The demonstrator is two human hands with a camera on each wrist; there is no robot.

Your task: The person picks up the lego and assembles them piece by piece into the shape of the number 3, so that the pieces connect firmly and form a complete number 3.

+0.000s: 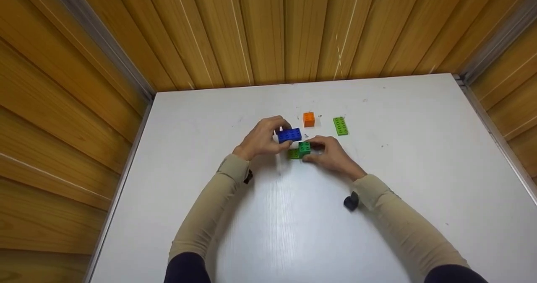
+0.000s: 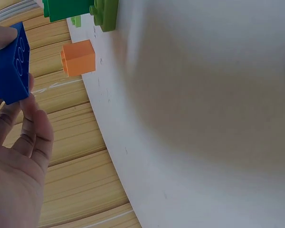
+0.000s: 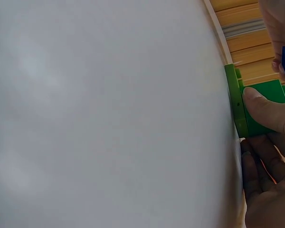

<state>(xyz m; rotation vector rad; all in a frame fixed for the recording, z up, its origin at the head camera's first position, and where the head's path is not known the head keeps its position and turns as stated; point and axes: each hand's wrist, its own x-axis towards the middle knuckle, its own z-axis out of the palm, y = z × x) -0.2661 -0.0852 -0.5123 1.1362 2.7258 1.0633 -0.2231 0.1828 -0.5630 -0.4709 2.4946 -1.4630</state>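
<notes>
My left hand (image 1: 264, 136) pinches a long blue building brick (image 1: 289, 135) between thumb and fingers. In the left wrist view the blue brick (image 2: 14, 66) is raised off the table, its hollow underside showing. My right hand (image 1: 331, 154) grips a dark green brick (image 1: 304, 148) by its sides. That brick sits on one end of a flat light green plate (image 1: 293, 153), whose studs stick out to the left. In the right wrist view the thumb presses the side of the green brick (image 3: 263, 114), with the light green plate (image 3: 233, 95) beneath it against the table.
Behind the hands stands an orange brick (image 1: 308, 119). Farther right lies another flat light green plate (image 1: 340, 126), studs up. The white table (image 1: 277, 232) meets wood-patterned walls (image 1: 260, 31) at the back and sides.
</notes>
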